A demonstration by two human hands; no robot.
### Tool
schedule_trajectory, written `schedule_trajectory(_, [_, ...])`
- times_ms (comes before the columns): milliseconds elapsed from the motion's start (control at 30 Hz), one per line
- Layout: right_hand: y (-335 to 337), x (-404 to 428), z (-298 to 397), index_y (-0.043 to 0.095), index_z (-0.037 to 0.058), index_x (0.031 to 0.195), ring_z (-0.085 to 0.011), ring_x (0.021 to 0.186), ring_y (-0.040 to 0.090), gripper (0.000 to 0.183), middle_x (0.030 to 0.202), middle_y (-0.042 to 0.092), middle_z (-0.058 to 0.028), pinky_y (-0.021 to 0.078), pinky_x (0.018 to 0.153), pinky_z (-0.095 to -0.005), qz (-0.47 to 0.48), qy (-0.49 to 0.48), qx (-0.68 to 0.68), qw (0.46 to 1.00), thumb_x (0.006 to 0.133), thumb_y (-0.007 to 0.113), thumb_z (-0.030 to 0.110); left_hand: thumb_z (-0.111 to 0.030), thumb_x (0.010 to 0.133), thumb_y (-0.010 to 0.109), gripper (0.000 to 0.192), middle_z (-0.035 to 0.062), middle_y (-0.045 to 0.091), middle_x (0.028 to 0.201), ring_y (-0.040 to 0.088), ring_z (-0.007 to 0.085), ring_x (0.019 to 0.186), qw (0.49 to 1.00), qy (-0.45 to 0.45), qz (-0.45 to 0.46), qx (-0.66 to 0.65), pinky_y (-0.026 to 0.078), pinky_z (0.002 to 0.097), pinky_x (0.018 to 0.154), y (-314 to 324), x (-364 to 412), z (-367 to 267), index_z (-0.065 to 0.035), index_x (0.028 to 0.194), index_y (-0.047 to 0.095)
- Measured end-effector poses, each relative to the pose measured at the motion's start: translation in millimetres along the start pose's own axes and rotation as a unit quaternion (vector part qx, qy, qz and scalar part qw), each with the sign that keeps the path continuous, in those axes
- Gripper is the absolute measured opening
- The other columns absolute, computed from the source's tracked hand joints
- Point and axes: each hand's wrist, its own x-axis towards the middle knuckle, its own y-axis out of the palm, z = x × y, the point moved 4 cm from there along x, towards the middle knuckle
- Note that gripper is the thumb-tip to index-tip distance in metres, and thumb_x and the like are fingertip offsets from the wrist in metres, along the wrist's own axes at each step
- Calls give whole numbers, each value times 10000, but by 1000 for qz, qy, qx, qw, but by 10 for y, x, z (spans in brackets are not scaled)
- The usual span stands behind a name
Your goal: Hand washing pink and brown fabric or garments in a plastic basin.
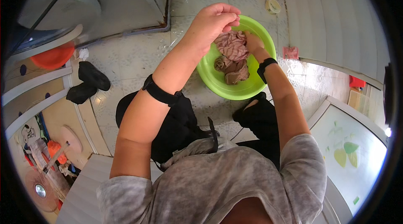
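A round lime-green plastic basin (pixel 207 80) stands on the tiled floor before me. In it lie a crumpled pink striped cloth (pixel 232 45) and, nearer to me, a bunched brown cloth (pixel 236 72). My left hand (pixel 221 16) is raised above the basin's far left rim with its fingers curled; whether anything is between the fingertips cannot be told. My right hand (pixel 253 41) reaches down into the basin at the right side of the pink cloth. Its fingers touch the cloth's edge and are partly hidden, so a grip cannot be made out.
Black shoes or bags (pixel 93 77) lie on the floor at left, near a red basin (pixel 52 56). A small round tub (pixel 272 6) and a pink packet (pixel 290 53) are beyond the basin. A pedestal fan (pixel 41 190) stands lower left; a cabinet with leaf prints (pixel 352 161) is at right.
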Motion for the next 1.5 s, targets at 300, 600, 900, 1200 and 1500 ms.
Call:
schedule_trajectory(300, [316, -464, -86, 95, 87, 1441, -375, 1320, 213, 1031, 1468, 126, -186, 264, 1076, -380, -9, 44, -87, 995, 616, 708, 172, -125, 868, 547, 203, 54, 624, 987, 580, 139, 918, 1000, -2, 0, -9, 447, 256, 819, 120, 3, -89, -34, 1045, 586])
schedule_trajectory(600, [-951, -953, 909, 473, 9, 1174, -252, 1083, 473, 500, 1203, 473, -186, 368, 919, -320, 325, -3, -14, 946, 803, 571, 331, -92, 860, 518, 162, 34, 613, 959, 579, 135, 911, 999, -9, -3, -37, 443, 254, 798, 88, -67, -214, -44, 998, 587])
schedule_trajectory(900, [-301, -446, 640, 264, 79, 1377, -380, 1165, 462, 681, 1409, 280, -204, 443, 889, -443, 29, 73, -159, 984, 812, 567, 306, -102, 857, 515, 169, 39, 606, 960, 569, 127, 922, 999, -9, -1, -38, 434, 255, 808, 39, -44, -190, -35, 997, 583])
schedule_trajectory(1200, [86, -438, 343, 364, 103, 1346, -315, 1263, 355, 621, 1416, 298, -160, 320, 1027, -375, -24, 132, -46, 990, 790, 605, 237, -102, 868, 499, 166, 32, 604, 955, 563, 122, 913, 999, -8, 11, -29, 435, 257, 801, 85, -11, -70, -42, 999, 581])
schedule_trajectory(1500, [-224, -508, 288, 640, 51, 1025, -188, 773, 615, 337, 940, 667, -105, 492, 714, -319, -8, -89, 265, 960, 904, 512, 338, -99, 849, 533, 140, 35, 613, 866, 576, 97, 807, 997, -32, 8, -67, 443, 211, 685, 258, 104, -58, -32, 962, 584])
